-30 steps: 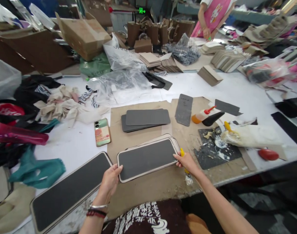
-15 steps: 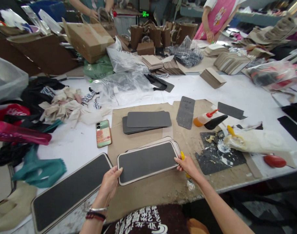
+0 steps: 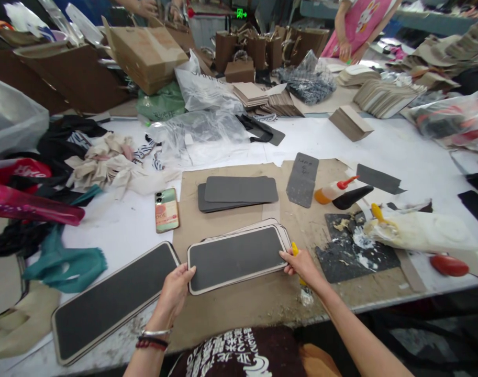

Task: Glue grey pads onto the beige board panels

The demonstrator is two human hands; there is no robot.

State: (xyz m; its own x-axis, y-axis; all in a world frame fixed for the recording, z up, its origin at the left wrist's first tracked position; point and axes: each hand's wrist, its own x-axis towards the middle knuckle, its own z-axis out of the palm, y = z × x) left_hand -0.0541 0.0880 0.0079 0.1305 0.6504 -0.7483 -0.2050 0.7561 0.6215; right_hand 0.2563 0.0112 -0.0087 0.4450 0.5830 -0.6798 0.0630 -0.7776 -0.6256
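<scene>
A dark grey panel with a pale rim (image 3: 237, 260) lies over a few similar panels on brown cardboard (image 3: 239, 319). My left hand (image 3: 175, 289) pinches its left end between thumb and fingers. At the right end my right hand (image 3: 301, 265) grips the same panel, and a yellow-handled tool (image 3: 296, 249) shows by that hand, its middle hidden. A longer rimmed panel (image 3: 115, 301) rests on the table to the left. Beyond the held panel sit stacked plain grey boards (image 3: 241, 189).
A phone (image 3: 166, 210) lies left of the cardboard. To the right are a glue bottle (image 3: 329, 192), a glue-smeared black sheet (image 3: 344, 262) and a red oval object (image 3: 449, 265). Fabric scraps (image 3: 101, 162) crowd the left; a person in a pink apron (image 3: 360, 26) stands across the table.
The camera view has shifted slightly. Both hands keep their hold on the panel, which looks almost unmoved. At the back left, another person's arms have changed position.
</scene>
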